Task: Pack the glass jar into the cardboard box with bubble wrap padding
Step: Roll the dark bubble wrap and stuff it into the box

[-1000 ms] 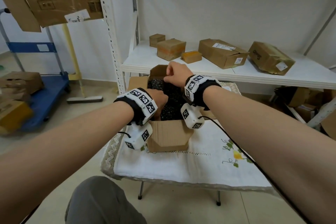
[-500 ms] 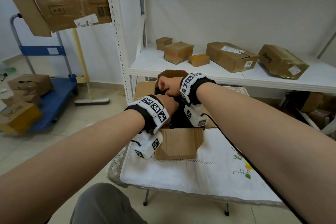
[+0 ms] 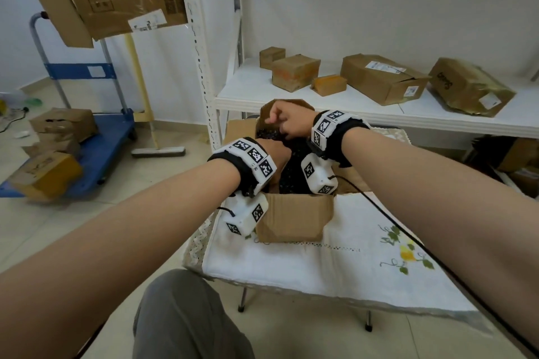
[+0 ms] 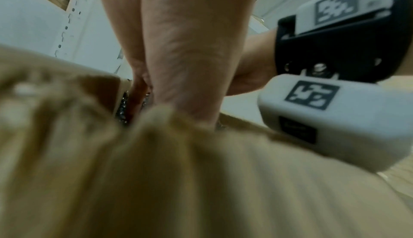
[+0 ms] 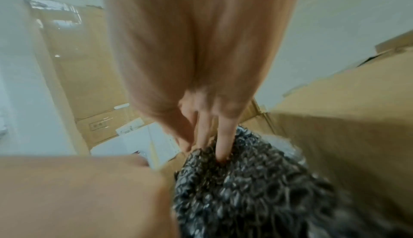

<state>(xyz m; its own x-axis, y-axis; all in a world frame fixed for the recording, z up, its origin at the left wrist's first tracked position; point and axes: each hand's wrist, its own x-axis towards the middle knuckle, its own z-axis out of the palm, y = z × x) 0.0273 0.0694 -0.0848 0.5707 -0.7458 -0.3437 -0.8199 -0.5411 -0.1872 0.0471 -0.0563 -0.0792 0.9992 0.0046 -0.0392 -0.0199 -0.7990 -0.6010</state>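
Observation:
An open cardboard box (image 3: 294,218) stands on a small table covered with a white cloth. Black bubble wrap (image 3: 291,172) fills the box, and no glass jar shows anywhere. My right hand (image 3: 287,124) is over the far side of the box. In the right wrist view its fingers (image 5: 224,135) run straight down and press into the bubble wrap (image 5: 257,188). My left hand (image 3: 278,154) reaches into the left side of the box, mostly hidden by its wristband. In the left wrist view the left hand (image 4: 185,65) slips straight down between wrap and cardboard (image 4: 201,180), fingertips hidden.
The white embroidered cloth (image 3: 350,271) lies in front of the box. A white shelf (image 3: 379,114) with several cardboard boxes runs just behind it. A blue trolley (image 3: 96,151) with boxes and a broom (image 3: 159,151) stand on the floor at left. My knee (image 3: 189,315) is below.
My right hand has moved from the far flap's edge down onto the bubble wrap. The left hand stays at the box's left side. The head view has shifted.

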